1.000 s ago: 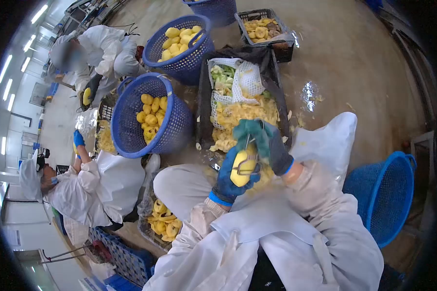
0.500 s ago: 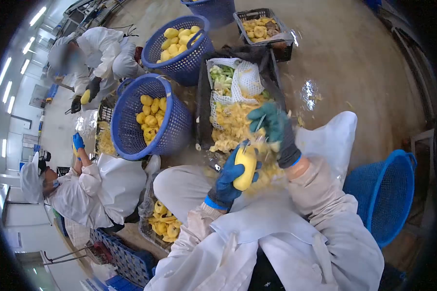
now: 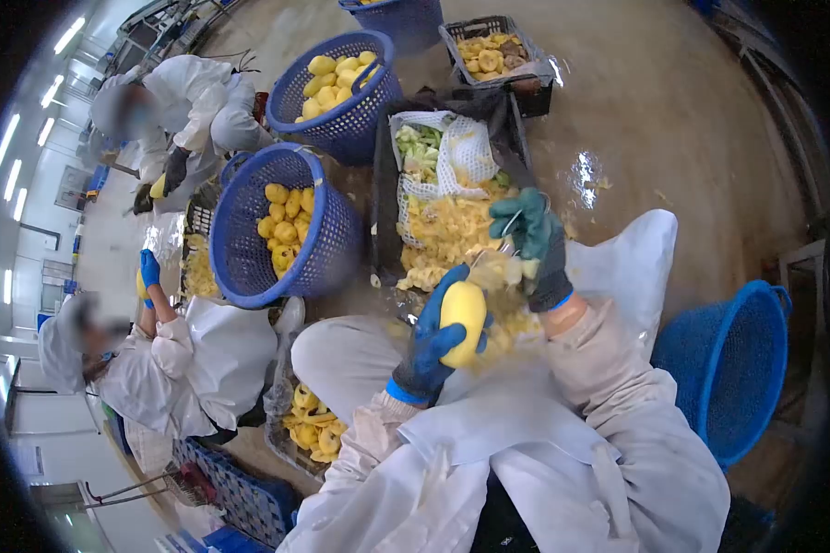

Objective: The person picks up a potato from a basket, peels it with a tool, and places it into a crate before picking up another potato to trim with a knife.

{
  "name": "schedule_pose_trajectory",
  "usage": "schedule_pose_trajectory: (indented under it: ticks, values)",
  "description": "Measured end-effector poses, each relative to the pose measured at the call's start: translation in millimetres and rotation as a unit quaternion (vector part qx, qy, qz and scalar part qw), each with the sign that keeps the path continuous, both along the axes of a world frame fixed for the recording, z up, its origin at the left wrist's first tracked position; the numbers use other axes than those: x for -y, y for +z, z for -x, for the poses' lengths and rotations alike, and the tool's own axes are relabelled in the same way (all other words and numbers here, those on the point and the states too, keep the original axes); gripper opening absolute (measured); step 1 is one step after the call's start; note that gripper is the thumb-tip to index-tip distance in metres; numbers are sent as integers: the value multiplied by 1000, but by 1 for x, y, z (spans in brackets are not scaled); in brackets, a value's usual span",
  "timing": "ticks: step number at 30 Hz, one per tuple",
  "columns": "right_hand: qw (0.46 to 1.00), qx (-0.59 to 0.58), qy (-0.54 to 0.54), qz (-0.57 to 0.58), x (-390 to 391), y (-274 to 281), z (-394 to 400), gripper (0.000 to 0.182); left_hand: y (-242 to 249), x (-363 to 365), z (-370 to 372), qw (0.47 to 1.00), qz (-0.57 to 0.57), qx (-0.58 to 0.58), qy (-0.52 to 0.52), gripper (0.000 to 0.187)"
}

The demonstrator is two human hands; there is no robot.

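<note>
My left hand (image 3: 426,353), in a blue glove, grips a peeled yellow fruit (image 3: 463,318) upright above my lap. My right hand (image 3: 532,241), in a dark green glove, holds a metal peeler (image 3: 505,241) just up and right of the fruit, apart from it. A strip of yellow peel (image 3: 503,272) hangs blurred between the peeler and the fruit. Below my hands lies a black crate (image 3: 385,198) heaped with yellow peelings, with a white mesh bag (image 3: 466,147) of green fruit at its far end.
A blue basket (image 3: 254,267) of peeled yellow fruit stands to the left, another blue basket (image 3: 355,124) behind it. A blue basket (image 3: 738,369) sits at my right. Two people in white coats (image 3: 194,359) (image 3: 189,97) work on the left. A dark crate (image 3: 498,46) lies beyond.
My right hand swept the peeler off the fruit, up and to the right, shedding peel. My left hand turned the fruit more upright and lifted it slightly.
</note>
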State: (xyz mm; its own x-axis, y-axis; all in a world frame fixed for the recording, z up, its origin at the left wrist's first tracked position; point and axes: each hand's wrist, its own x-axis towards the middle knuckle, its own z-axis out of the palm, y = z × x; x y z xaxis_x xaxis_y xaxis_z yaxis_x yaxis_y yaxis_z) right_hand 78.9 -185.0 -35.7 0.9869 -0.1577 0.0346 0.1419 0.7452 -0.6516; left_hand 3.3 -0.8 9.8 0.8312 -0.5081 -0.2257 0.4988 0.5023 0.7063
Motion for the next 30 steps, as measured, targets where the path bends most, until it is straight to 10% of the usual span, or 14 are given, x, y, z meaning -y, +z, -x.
schedule_pose_trajectory:
  ticks: [2, 5, 6, 12, 18, 21, 27, 28, 30]
  values:
    - [997, -24, 67, 34, -17, 14, 12, 30, -3, 3, -3, 999, 24, 7, -22, 89]
    - [964, -29, -108, 243, 11, -14, -13, 29, -4, 5, -2, 994, 73, -80, 28, 73]
    - [994, -68, -83, -13, 24, -26, -21, 31, -4, 5, -5, 981, 121, -139, 54, 67]
    - [993, -50, -31, 105, -6, 8, 13, 35, -35, 13, -24, 902, 232, -292, 220, 17]
    - [969, 36, -8, 244, -51, 30, 31, 44, -36, 15, -29, 915, 209, -291, 184, 18]
    - [918, 29, -166, 358, -19, 30, 5, 47, -28, 12, -32, 888, 227, -336, 215, 19]
    - [986, -20, -98, 135, -9, 43, 4, 43, -68, 3, -45, 894, 211, -294, 265, 24]
    - [997, -16, -56, 48, -15, 32, 4, 42, -64, 13, -40, 946, -97, -40, 306, 25]
    - [997, -75, 15, -5, -16, 29, 3, 43, -56, 16, -44, 776, -450, 326, 299, 35]
